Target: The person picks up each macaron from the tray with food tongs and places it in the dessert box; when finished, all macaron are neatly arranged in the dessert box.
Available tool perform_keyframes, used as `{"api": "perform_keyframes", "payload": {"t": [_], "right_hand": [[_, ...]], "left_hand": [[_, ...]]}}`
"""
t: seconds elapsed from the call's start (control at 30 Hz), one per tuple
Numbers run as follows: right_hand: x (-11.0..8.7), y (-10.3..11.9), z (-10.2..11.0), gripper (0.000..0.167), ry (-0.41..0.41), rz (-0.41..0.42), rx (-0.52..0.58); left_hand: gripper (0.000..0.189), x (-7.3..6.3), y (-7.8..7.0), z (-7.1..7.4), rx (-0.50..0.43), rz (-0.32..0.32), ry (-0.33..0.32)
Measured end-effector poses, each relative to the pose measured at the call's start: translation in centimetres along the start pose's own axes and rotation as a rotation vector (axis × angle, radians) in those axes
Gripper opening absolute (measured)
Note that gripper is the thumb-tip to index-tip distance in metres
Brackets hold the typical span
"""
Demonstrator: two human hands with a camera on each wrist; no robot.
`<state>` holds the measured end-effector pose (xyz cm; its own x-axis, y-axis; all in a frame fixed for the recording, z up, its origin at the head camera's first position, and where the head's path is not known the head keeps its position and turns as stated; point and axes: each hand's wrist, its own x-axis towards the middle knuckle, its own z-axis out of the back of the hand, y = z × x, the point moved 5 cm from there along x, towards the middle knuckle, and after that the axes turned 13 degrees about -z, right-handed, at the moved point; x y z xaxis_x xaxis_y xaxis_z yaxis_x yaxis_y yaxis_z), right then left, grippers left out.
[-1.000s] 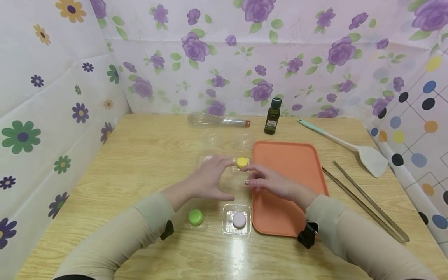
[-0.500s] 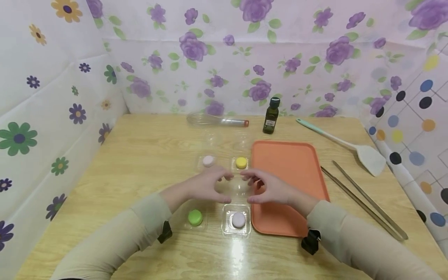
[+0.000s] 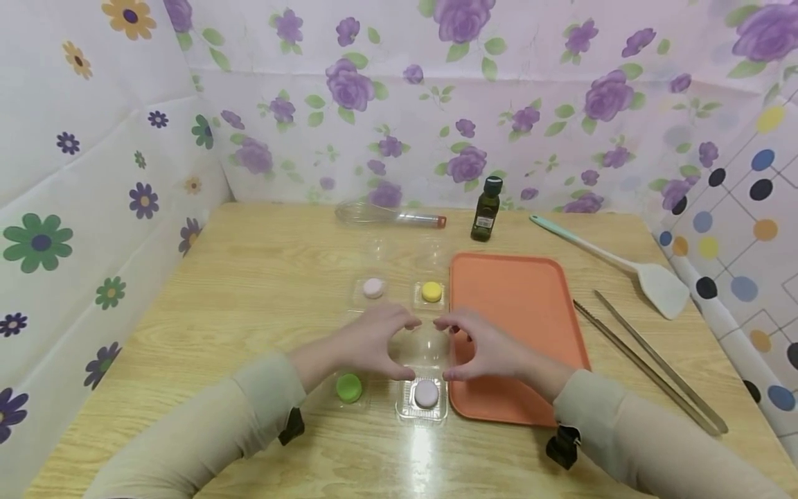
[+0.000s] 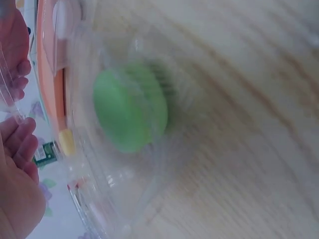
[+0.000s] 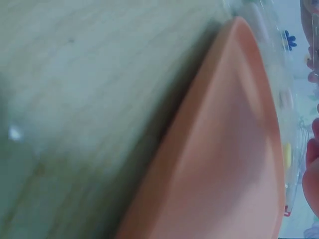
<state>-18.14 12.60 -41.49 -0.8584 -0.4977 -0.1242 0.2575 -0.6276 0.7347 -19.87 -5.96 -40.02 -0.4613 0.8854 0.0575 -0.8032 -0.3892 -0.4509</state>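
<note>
Clear lid: between left hand and right hand, just beyond lilac macaron | left: fingers and thumb in wide C, holding one edge | right: same curve, holding opposite edge

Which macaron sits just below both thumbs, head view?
The lilac macaron: near row, beside the orange tray. The green macaron is left of it; the pink macaron and yellow macaron form the far row.
</note>
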Motion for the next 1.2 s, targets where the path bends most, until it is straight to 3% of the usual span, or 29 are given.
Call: {"api": "perform_keyframes", "payload": {"t": [0.23, 0.47, 0.63, 1.03, 1.2], "right_hand": [[-0.9, -0.2, -1.2, 0.086, -0.042, 0.057, -0.126], [-1.6, 0.1, -2.3, 0.081, -0.105, 0.176, -0.264], [-1.9, 0.0, -3.1, 0.081, -0.138, 0.234, -0.371], [-2.1, 0.1, -4.1, 0.081, -0.130, 0.269, -0.486], [-2.0, 0.0, -4.3, 0.080, -0.117, 0.244, -0.500]], "left_hand": [[0.082, -0.3, -1.1, -0.8, 0.102, -0.041, 0.014], [0.085, -0.7, -1.7, -2.0, 0.143, -0.048, 0.075], [0.087, -1.1, -2.0, -2.6, 0.224, -0.068, 0.110], [0.083, -1.4, -2.5, -3.8, 0.415, -0.142, 0.173], [0.078, -1.5, -2.5, -3.8, 0.442, -0.150, 0.174]]}}
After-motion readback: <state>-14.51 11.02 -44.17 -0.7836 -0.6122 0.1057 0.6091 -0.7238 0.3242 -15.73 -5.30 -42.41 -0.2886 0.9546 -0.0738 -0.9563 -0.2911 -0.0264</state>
